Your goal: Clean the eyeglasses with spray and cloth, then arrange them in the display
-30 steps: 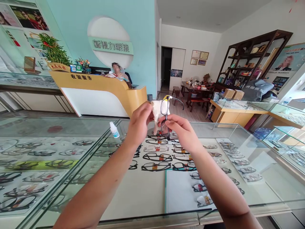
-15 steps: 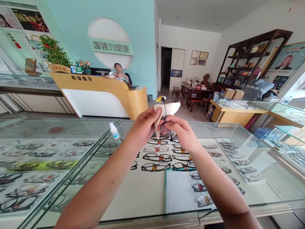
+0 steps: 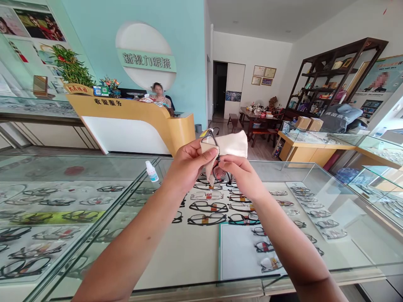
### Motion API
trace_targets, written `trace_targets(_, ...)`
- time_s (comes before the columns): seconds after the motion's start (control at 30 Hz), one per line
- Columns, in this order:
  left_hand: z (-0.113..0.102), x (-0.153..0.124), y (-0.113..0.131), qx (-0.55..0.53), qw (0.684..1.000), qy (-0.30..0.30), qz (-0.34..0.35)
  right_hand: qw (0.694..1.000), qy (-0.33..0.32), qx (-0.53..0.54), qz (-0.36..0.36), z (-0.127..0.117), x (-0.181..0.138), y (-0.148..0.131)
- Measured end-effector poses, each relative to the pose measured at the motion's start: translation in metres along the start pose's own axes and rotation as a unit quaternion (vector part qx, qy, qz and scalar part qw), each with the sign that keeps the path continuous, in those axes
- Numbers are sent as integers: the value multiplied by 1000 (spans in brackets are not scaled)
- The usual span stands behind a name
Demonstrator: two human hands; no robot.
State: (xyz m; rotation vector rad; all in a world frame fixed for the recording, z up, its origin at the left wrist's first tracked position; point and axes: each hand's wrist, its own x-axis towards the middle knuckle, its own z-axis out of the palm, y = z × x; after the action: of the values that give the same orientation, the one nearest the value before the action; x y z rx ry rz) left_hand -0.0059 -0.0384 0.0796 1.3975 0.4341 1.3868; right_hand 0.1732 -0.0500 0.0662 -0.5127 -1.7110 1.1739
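Observation:
Above the glass showcase, a pair of dark-framed glasses (image 3: 229, 180) is held between my two hands. My left hand (image 3: 195, 161) is closed, its thumb pressing a cream cleaning cloth (image 3: 234, 144) against the upper lens. The cloth spreads out to the right behind the frame, and a corner hangs below the thumb. My right hand (image 3: 241, 172) pinches the frame near its middle, with the other lens hanging below. A yellow tag (image 3: 205, 133) shows at the top of the glasses.
A small white spray bottle (image 3: 151, 171) stands on the showcase (image 3: 176, 268) to the left. Under the glass lie rows of eyeglasses (image 3: 208, 219) and a white tray (image 3: 236, 251). Farther back, a person (image 3: 162, 100) sits behind a wooden counter (image 3: 182, 130); another display counter (image 3: 302, 142) stands right.
The cloth has spread wider to the right and lies flatter. The glasses have turned slightly, so the upper lens rim now shows. Both hands stay in nearly the same place.

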Motion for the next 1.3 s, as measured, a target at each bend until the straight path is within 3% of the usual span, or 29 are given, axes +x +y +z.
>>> trace_targets(0.17,-2,2,-1,16,998,52,19,998,-9,-55,3,-1,-3,-2)
trace_targets(0.37,-17,4,14,-7,998,-23,-53,998,6,-60,-13,-10,-5,-14)
trace_targets(0.5,-15,3,13,-50,995,-55,-68,999,24,-43,-18,-10,-7,-18)
trace_targets(0.77,5,-2,1,-29,999,-12,-27,999,29,-35,-28,-5,-4,-13)
trace_targets(1.07,11,-5,-16,28,995,79,53,996,11,-83,-30,-5,-6,-8)
trace_targets(1.2,11,-2,-20,39,989,127,58,991,3,-124,-40,-1,-8,-3)
trace_targets(1.3,6,1,-13,31,995,88,31,991,12,-129,-37,0,-7,-3)
